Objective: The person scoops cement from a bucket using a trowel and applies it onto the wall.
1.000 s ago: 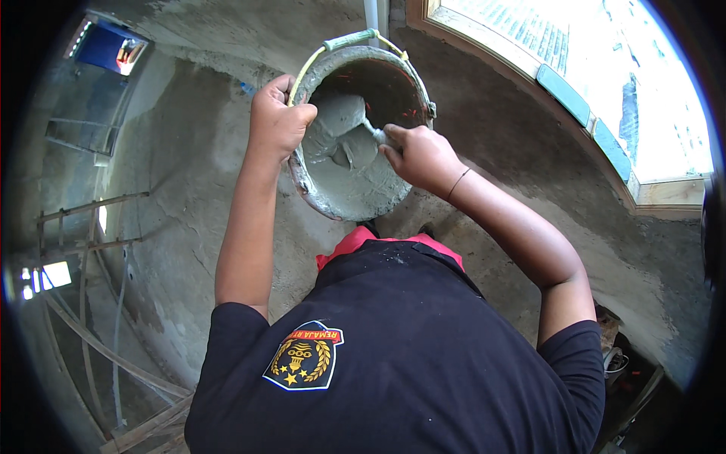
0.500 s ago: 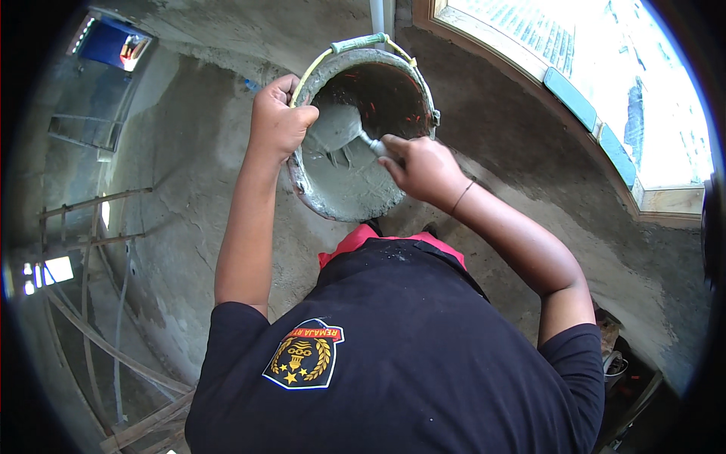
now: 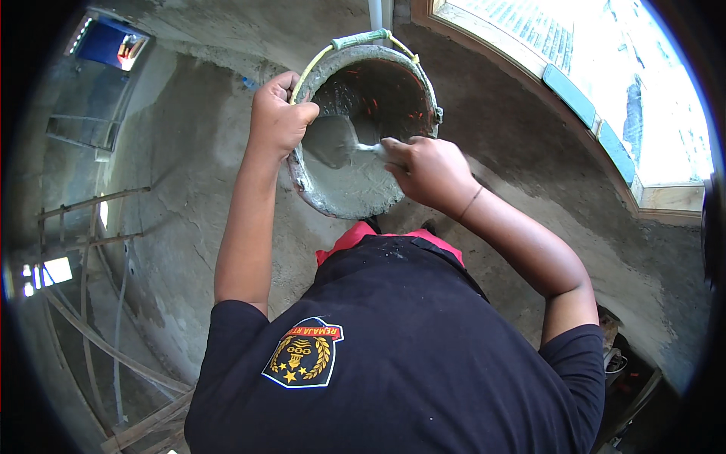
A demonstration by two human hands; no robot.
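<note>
A round bucket (image 3: 420,72) with a cement-crusted rim is tilted toward me, its yellow wire handle with a green grip (image 3: 361,39) standing over the far side. My left hand (image 3: 281,117) is closed on the bucket's left rim, thumb over the edge by the wire. Wet grey mortar (image 3: 355,189) lies along the near inner side. My right hand (image 3: 431,170) grips the handle of a trowel (image 3: 330,141), whose mortar-coated blade is inside the bucket, near the left wall. The fingertips under the trowel handle are partly hidden.
A wood-framed window (image 3: 522,60) with two grey-blue pieces on its sill (image 3: 569,97) is at the upper right. Rough cement wall surrounds the bucket. Wooden poles (image 3: 113,352) form scaffolding at the left. A small pail (image 3: 616,365) sits behind my right elbow.
My right hand has moved slightly right and down, turning the trowel so its blade lies lower and flatter to the left. The bucket has shifted up a little; my left hand keeps its hold.
</note>
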